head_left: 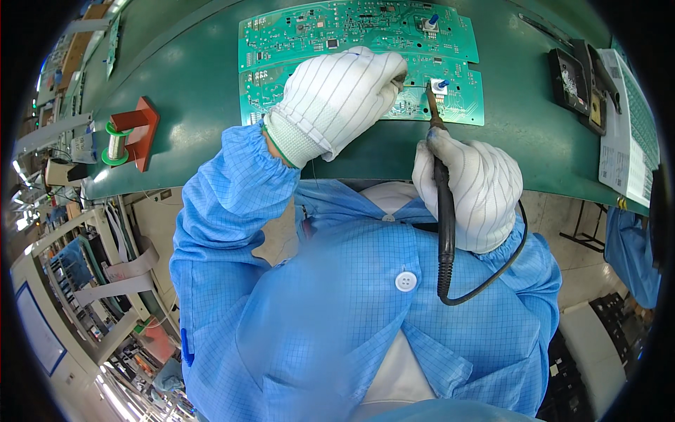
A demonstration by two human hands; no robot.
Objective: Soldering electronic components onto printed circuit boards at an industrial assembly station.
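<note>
Both of my hands wear white striped gloves. My left hand is closed in a pinch over the green circuit board, with a thin solder wire reaching out from its fingertips to the right. My right hand grips a black-handled soldering iron like a pen. The iron's tip points up at the board, close to the wire's end and just left of a white part with a blue shaft. A similar blue-shafted part stands on the board's far half. My left glove covers some of the near half.
A solder spool on a red stand sits left on the green table. At the right are a black tray, a soldering iron stand and printed sheets. The iron's cable loops below my right hand.
</note>
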